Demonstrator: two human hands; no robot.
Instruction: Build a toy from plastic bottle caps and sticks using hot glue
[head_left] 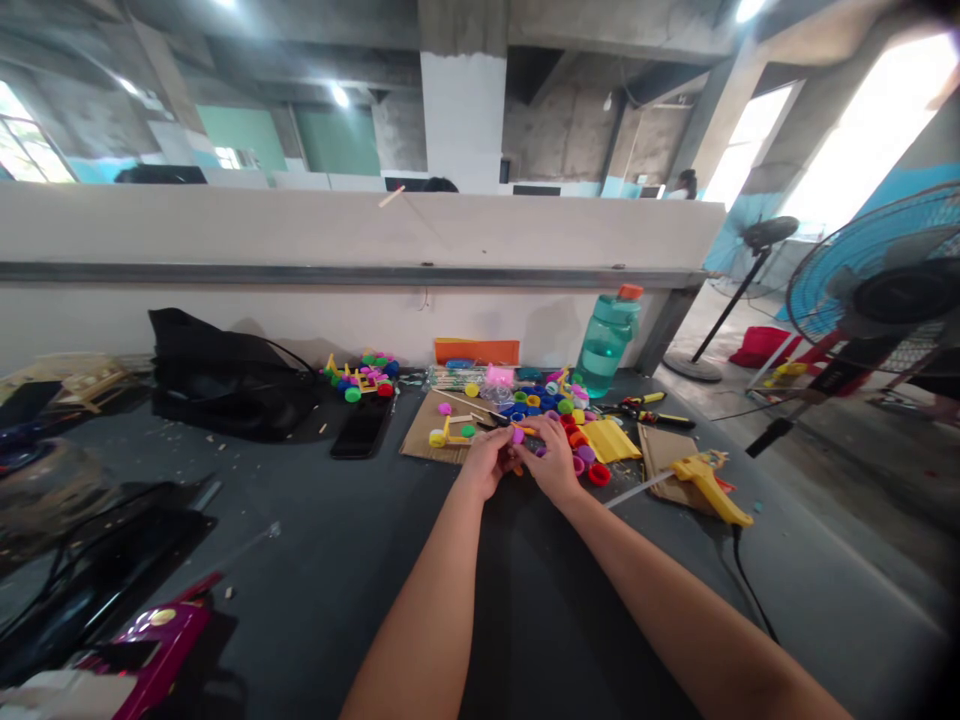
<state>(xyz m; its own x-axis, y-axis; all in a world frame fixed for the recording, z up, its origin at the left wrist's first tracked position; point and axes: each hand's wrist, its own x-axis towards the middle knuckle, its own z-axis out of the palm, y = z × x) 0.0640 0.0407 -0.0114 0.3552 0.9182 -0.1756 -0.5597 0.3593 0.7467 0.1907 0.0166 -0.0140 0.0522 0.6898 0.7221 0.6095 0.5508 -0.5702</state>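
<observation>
My left hand [486, 464] and my right hand [553, 462] meet over the near edge of a cardboard piece [427, 432]. Between their closed fingertips is a small purple bottle cap [517, 436], with both hands on it. Bits of orange show beside the fingers, but what they belong to is partly hidden. Left of my hands, a small yellow piece with caps on it [448, 436] lies on the cardboard next to a green cap [469, 431]. Loose caps in several colours crowd beside my right hand, among them a red cap [598, 474] and blue caps [532, 400].
A yellow glue gun [709, 482] rests at right, its cord trailing forward. Yellow-handled pliers [660, 416] and a teal water bottle [601, 345] stand farther back. To the left are a phone [363, 428], a black bag [217, 380] and finished-looking cap assemblies [364, 376]. A low partition [337, 230] borders the table.
</observation>
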